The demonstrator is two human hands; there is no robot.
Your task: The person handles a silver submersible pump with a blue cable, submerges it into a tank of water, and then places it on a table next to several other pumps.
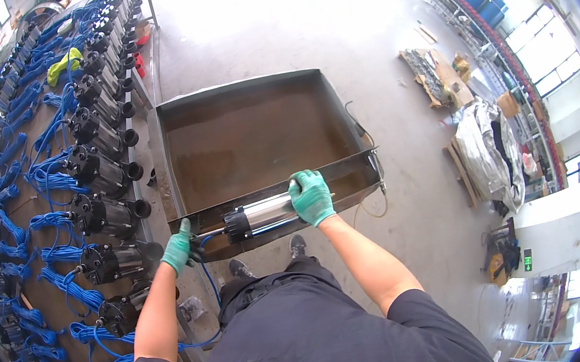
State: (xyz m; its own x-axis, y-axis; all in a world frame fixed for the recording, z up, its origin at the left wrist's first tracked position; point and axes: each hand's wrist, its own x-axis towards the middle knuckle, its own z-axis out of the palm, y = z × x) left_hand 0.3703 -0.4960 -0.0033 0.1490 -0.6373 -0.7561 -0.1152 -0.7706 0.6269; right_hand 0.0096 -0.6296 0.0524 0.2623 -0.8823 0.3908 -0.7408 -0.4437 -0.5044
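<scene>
A pump (265, 214) with a shiny steel cylinder and a black ribbed left end lies sideways over the near edge of a metal tank (238, 84). Brownish liquid (249, 139) stands in the tank. My right hand (311, 197), in a green glove, is wrapped over the steel body near its right end. A short metal pipe (214, 232) sticks out of the black end. My left hand (180, 249), also gloved in green, closes around the pipe's outer end with the thumb up; dark parts there hide the exact grip. A blue cable (209, 278) hangs below.
Rows of similar pumps (107, 214) with coiled blue cables (67, 284) fill the bench on my left, close to the tank. A thin hose (383, 202) hangs at the tank's right corner. Farther right are a pallet (461, 174), silvery sheeting (481, 146) and flattened cardboard (447, 78).
</scene>
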